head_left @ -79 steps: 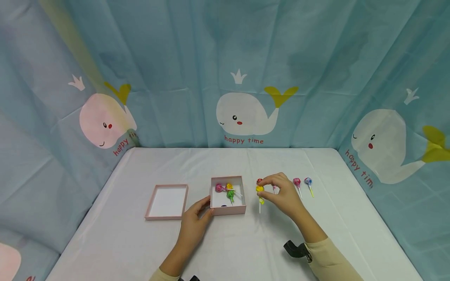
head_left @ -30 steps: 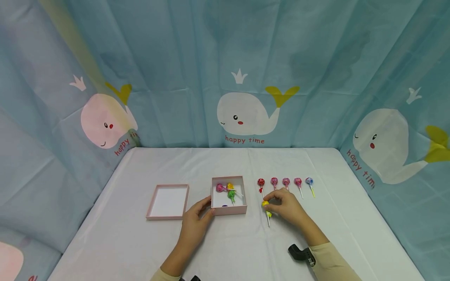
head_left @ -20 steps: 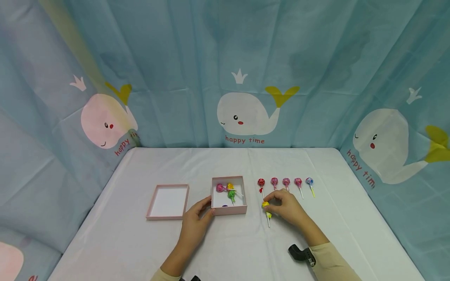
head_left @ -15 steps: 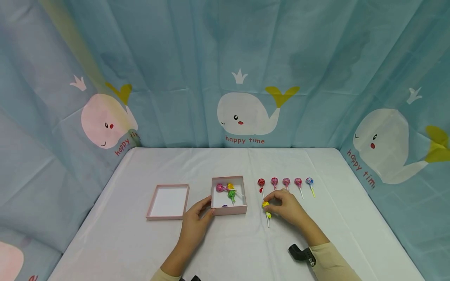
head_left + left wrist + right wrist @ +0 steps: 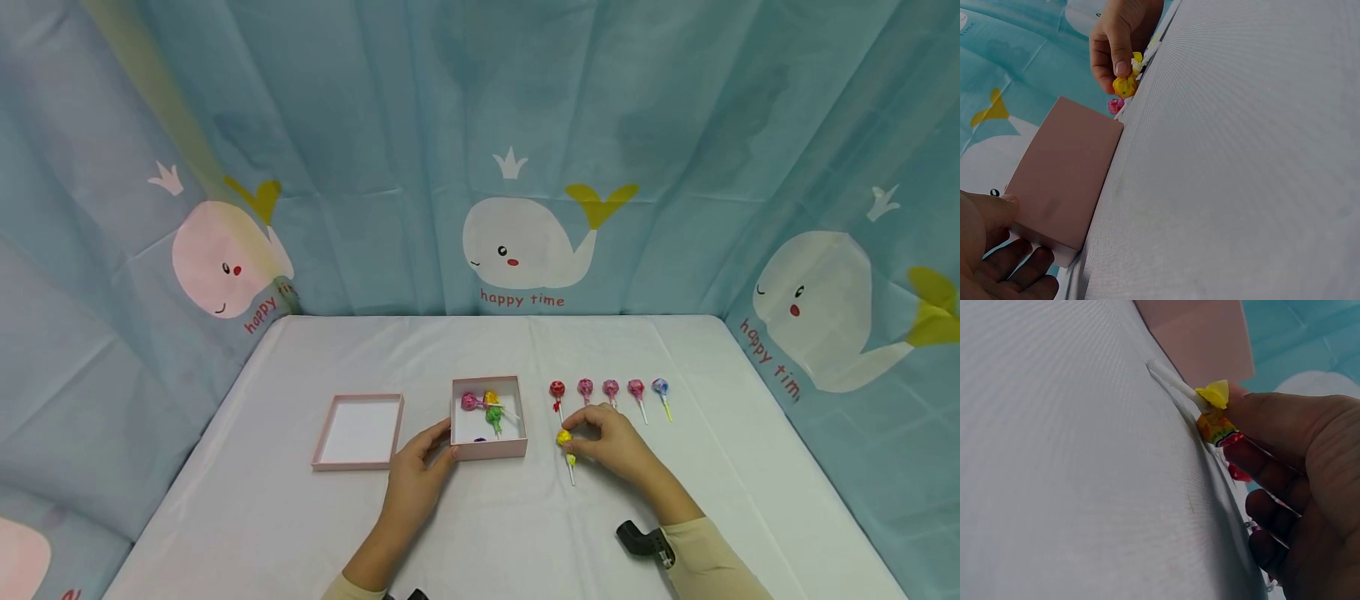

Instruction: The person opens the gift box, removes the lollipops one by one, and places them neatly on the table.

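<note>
A yellow-wrapped lollipop [image 5: 564,437] is pinched by its head between thumb and fingers of my right hand [image 5: 611,442]; its white stick points toward me. In the right wrist view the stick end of this lollipop [image 5: 1213,428] meets the white cloth. My left hand [image 5: 418,475] grips the near left corner of an open pink box [image 5: 491,450], thumb on the front wall. Inside that box lie a pink lollipop [image 5: 468,402], a yellow one [image 5: 491,397] and a green one [image 5: 492,417]. A dark purple piece [image 5: 480,440] is mostly hidden by the front wall.
A row of lollipops lies behind my right hand: a red one [image 5: 557,390], several pink ones [image 5: 585,387] and a blue one [image 5: 660,387]. Left of the box is its shallow pink lid [image 5: 357,465], inside up. Whale-print curtains [image 5: 375,250] border the white-covered table [image 5: 300,533].
My right hand has brought the yellow lollipop nearer to me and down to the table, in front of the red one. Its head has since shifted slightly left. My left hand stays on the box.
</note>
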Demonstrator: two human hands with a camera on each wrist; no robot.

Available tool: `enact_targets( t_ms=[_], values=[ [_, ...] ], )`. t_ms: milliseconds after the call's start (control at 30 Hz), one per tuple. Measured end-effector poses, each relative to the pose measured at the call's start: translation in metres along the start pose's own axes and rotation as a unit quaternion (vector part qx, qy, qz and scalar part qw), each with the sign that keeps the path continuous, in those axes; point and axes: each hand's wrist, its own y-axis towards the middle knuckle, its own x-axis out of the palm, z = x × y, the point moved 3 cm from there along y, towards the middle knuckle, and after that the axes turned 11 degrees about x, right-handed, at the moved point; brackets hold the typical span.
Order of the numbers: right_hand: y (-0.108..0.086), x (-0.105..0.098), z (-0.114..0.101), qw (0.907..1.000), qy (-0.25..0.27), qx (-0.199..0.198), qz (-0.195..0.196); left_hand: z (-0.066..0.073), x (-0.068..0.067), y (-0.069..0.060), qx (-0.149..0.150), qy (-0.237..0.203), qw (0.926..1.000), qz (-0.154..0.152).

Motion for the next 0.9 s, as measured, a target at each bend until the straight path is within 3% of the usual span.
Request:
enact_targets(
  t_ms=[233, 500, 900],
  values=[
    [0.000, -0.001, -0.002, 1.0000, 0.007, -0.005, -0.002, -0.001, 0.001, 0.001, -0.009, -0.008, 0.9999, -0.002],
    [0.001, -0.005, -0.007, 0.9997, 0.013, -0.020, 0.000, -0.001, 0.000, 0.002, 0.008, 0.007, 0.9999, -0.003],
    [0.011, -0.017, -0.041, 0.9966, 0.021, -0.076, -0.026, -0.003, 0.001, 0.001, -0.015, 0.002, 0.9999, -0.004]
  ],
)
